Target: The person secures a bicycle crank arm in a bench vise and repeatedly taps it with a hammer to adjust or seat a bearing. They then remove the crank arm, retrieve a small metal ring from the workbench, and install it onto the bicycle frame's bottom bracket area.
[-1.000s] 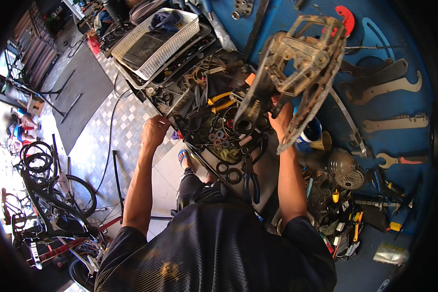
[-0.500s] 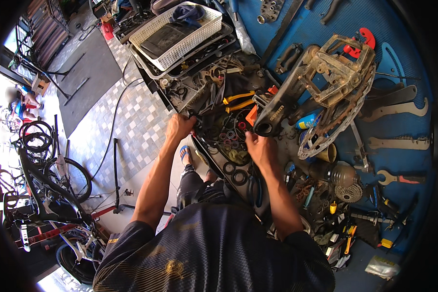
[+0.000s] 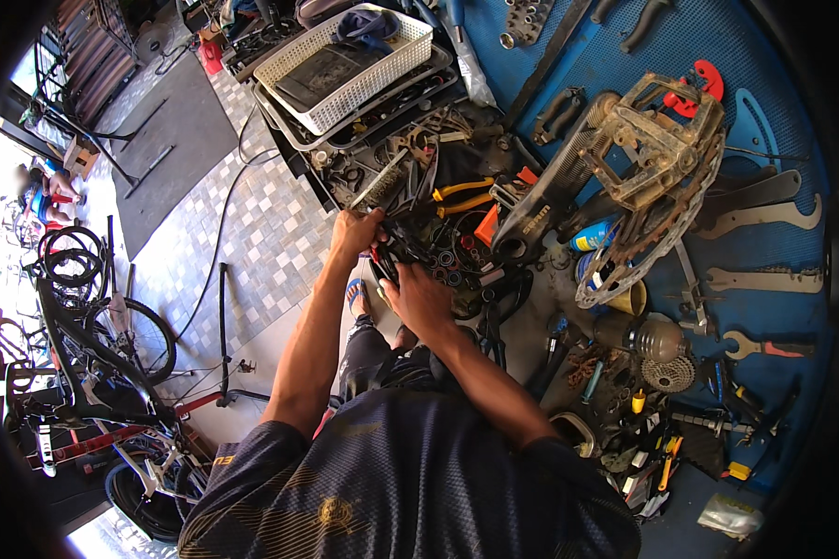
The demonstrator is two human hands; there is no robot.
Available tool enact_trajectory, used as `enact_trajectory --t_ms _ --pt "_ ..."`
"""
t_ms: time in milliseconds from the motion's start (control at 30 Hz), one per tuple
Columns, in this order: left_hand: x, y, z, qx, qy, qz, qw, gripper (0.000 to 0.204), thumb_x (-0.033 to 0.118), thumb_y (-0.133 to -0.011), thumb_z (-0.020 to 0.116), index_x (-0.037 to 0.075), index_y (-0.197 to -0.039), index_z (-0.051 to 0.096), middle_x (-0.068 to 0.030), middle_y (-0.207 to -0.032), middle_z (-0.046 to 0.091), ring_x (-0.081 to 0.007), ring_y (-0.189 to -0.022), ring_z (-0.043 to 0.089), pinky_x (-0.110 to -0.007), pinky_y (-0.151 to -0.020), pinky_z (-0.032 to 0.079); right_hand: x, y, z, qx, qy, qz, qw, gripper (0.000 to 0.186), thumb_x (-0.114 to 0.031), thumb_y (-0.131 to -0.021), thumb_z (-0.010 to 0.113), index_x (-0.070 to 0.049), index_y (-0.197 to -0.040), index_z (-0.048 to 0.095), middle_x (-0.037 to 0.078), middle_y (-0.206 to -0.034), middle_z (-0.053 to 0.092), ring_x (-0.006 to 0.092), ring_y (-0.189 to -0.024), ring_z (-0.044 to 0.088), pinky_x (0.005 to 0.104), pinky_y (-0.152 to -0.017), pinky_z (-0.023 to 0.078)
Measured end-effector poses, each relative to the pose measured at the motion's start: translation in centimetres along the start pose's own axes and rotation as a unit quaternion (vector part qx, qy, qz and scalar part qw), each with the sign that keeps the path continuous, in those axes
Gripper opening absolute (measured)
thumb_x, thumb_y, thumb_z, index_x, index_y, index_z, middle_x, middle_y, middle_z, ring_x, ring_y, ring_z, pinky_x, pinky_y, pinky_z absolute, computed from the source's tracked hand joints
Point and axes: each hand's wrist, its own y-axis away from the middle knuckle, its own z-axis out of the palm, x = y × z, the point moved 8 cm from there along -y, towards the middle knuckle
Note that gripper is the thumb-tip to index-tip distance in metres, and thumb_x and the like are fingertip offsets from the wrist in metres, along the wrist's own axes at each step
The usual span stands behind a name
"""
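Observation:
My left hand [image 3: 358, 233] is closed at the bench's near edge, gripping a dark part with a bit of red on it; its kind is too small and shadowed to make out. Right beside it, my right hand [image 3: 421, 300] reaches over from the right with bent fingers at the same dark part. What lies between its fingertips is hidden. Just past the right hand sit several small rings [image 3: 446, 263] on the cluttered bench. Pliers with yellow handles [image 3: 463, 197] lie farther back, near an orange piece [image 3: 487, 226].
A bicycle crank with a muddy pedal [image 3: 657, 140] and chainring rises at the right. Wrenches [image 3: 764, 278] hang on the blue board [image 3: 699, 37]. A white plastic basket [image 3: 322, 116] stands at the back. Bicycles [image 3: 112, 373] and a tiled floor [image 3: 261, 205] are on the left.
My right hand has moved left, away from the crank's lower end, to meet my left hand. The left hand stays closed near the bench edge. The view has shifted slightly.

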Motion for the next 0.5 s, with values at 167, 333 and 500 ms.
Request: enact_trajectory --t_ms 167,333,500 --pt "-0.3 -0.1 0.0 0.001 0.008 0.001 1.0 0.049 0.038 -0.099 0.069 -0.003 -0.072 0.076 -0.0083 -0.061 0.069 -0.0126 -0.043 0.056 -0.029 -0.04 0.045 0.6 -0.5 1.6 -0.069 0.013 0.077 0.995 0.037 -0.042 -0.095 0.073 -0.01 -0.112 0.071 0.013 -0.104 0.074 0.0352 -0.082 0.076 0.0478 -0.071 0.062" --pt "-0.4 -0.3 0.1 -0.001 0.002 0.001 1.0 0.05 0.039 -0.101 0.066 -0.001 -0.073 0.078 -0.0072 -0.063 0.072 -0.0119 -0.047 0.059 -0.029 -0.045 0.049 2.4 -1.4 1.8 -0.115 -0.077 0.127 0.982 0.038 -0.044 -0.092 0.076 -0.009 -0.107 0.072 0.015 -0.098 0.077 0.0382 -0.087 0.076 0.0494 -0.079 0.06" --pt "-0.8 -0.3 0.3 -0.009 0.023 -0.004 1.0 0.053 0.041 -0.102 0.065 -0.001 -0.072 0.078 -0.008 -0.06 0.07 -0.0127 -0.045 0.059 -0.029 -0.045 0.05 2.5 -1.8 1.1 -0.114 -0.086 0.134 0.981 0.034 -0.042 -0.091 0.076 -0.009 -0.099 0.075 0.016 -0.087 0.077 0.0387 -0.084 0.076 0.0495 -0.078 0.06"
